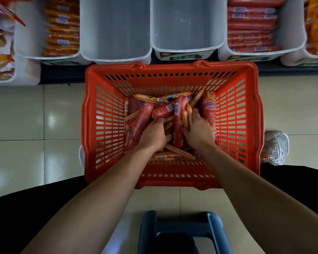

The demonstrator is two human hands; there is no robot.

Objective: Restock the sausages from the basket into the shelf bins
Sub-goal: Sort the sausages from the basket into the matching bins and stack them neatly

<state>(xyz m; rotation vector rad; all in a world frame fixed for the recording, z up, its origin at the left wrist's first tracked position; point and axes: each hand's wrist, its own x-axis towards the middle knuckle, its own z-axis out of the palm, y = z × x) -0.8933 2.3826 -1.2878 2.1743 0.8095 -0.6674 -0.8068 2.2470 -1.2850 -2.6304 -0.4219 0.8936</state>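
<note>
Basket [173, 70]: red, slotted walls, stands on the tiled floor [26, 116] with its far rim close to the shelf bins [116, 52].

Sausages, orientation:
- Thick red sausages [142, 121] lie heaped in the basket bottom. Most long axes run near-to-far, toward the shelf, each tilted a little.
- One short red sausage [163, 110] lies diagonally across the heap, barcode up.
- The largest red sausage [209, 109] runs along the right wall, long axis near-to-far.
- Thin orange sausages [186, 116] are mixed in. Some at the far end lie crosswise, others at the near end lie slanted under the forearms.

Hands:
- Left hand [154, 134]: back up, fingers curled down into the heap just under the near end of the short red sausage. Cannot tell what it grips.
- Right hand [200, 131]: back up, narrow grasp, fingers and thumb curled about a small bunch of the thin orange sausages, which stand nearly upright.

Relative position: both hands are low inside the basket, side by side. One thick red sausage [179, 123] lies between them, touching the right thumb. The largest one lies just right of the right hand.
</note>
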